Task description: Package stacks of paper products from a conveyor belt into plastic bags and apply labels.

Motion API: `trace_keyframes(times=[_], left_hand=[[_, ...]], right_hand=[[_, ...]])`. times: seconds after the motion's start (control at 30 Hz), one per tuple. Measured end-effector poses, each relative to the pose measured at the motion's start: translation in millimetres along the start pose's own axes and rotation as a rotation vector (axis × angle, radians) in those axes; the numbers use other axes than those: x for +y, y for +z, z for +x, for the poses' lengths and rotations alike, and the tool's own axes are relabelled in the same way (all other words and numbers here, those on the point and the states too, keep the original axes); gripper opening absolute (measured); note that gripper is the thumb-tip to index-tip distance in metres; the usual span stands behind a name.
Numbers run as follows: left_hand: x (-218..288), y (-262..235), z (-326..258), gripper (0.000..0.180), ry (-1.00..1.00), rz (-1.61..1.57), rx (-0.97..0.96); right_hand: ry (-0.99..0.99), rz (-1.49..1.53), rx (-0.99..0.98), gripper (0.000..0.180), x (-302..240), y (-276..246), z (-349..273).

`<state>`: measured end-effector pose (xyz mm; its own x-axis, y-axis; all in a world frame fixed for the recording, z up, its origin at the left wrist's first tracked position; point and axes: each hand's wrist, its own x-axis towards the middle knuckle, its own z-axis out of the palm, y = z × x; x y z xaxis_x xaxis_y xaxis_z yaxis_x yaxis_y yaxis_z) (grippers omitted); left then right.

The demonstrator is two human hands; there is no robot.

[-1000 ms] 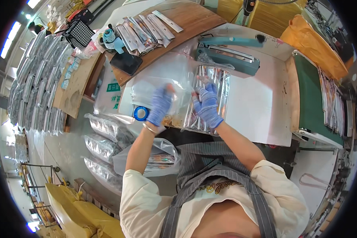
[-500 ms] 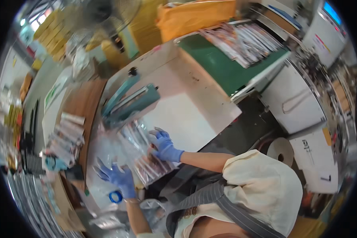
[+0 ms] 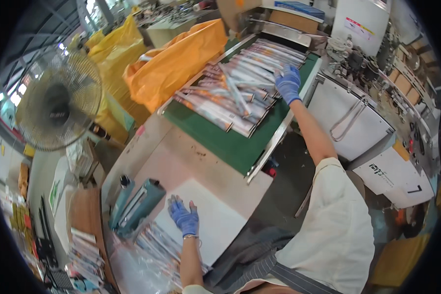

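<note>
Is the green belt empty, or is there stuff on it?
Not empty: many thin packets lie on the green belt, with bare green showing at its near end.

Right hand (image 3: 288, 84): fingertip contact with slim packets (image 3: 252, 68) unclear. Left hand (image 3: 183, 218): palm contact with white surface (image 3: 220, 215) unresolved. Left forearm (image 3: 191, 259) hides part of lower packet stack (image 3: 157, 247). Fan (image 3: 59, 100): blades blurred. Striped apron (image 3: 257, 272): cut by lower edge. Orange sack (image 3: 181, 61): contents hidden. Machine fittings (image 3: 353, 61): too small to identify.
</note>
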<state>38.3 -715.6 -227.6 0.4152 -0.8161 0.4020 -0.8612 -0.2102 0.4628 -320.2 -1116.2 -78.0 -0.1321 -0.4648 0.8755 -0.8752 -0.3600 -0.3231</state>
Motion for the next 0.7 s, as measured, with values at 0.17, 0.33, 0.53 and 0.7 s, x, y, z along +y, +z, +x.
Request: trace_keyframes(times=[0.17, 0.33, 0.53, 0.7], left_hand=[[9.1, 30.6, 33.6, 0.054, -0.026, 0.182, -0.032], [25.9, 49.9, 72.1, 0.054, -0.080, 0.226, -0.090], [55.6, 85.0, 110.8, 0.056, -0.071, 0.132, -0.109], [81.7, 104.4, 134.8, 0.056, -0.118, 0.023, -0.059]], right_hand=[[0.434, -0.283, -0.208, 0.049, 126.0, 17.9, -3.0], [0.372, -0.289, -0.267, 0.052, 160.0, 36.4, 9.9], [0.364, -0.308, -0.337, 0.055, 206.1, 55.9, 24.4], [0.388, -0.272, -0.337, 0.056, 225.4, 69.1, 38.0]])
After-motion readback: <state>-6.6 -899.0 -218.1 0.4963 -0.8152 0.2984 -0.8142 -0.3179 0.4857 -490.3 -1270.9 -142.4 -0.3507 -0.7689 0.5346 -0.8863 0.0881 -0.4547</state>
